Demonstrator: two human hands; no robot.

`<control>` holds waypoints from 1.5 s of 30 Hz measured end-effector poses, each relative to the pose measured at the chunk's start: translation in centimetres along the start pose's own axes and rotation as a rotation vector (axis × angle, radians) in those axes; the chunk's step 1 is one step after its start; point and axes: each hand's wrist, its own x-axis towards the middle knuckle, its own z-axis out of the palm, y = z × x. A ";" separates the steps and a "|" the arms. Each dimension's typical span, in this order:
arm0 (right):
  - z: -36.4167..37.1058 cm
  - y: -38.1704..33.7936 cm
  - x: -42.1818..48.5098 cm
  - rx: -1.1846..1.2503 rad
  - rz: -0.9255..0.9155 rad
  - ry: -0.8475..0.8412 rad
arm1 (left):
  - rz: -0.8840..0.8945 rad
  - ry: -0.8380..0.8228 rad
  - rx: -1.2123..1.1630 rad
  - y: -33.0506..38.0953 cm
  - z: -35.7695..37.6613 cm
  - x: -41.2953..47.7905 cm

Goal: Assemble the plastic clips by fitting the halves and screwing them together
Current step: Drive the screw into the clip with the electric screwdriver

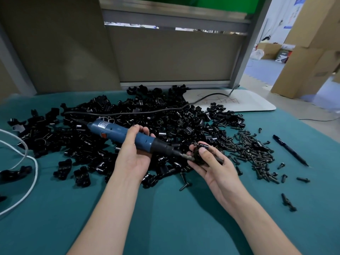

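Right grip: your right hand (215, 168) curls round the clip (198, 157), thumb pressed on top.
Left grip: your left hand (134, 155) wraps the screwdriver (117, 132), its bit touching the clip.
Around: clip halves (147, 116) lie at 12 o'clock from your hands, screws (257, 150) at 2 o'clock.

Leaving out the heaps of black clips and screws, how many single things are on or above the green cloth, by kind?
Electric screwdriver: 1
Pen: 1
White board: 1
Total: 3
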 end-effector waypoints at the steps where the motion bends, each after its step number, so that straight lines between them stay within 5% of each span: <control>1: 0.0 0.0 0.0 -0.001 0.001 -0.002 | 0.004 -0.001 0.002 0.0 0.0 0.0; 16: -0.3 0.3 -0.2 -0.050 -0.070 -0.029 | -0.032 -0.058 -0.036 0.1 0.1 -0.5; 24: -0.5 -0.2 -1.1 -0.672 -0.285 -0.081 | -0.014 0.016 -0.033 0.1 0.2 -0.2; 39: -0.1 -0.5 -1.7 -0.669 -0.313 -0.174 | 0.028 0.041 -0.107 0.1 -0.1 0.0; 45: -1.3 -1.3 -1.2 -0.399 -0.332 -0.059 | -0.008 0.016 -0.233 1.2 -0.4 0.3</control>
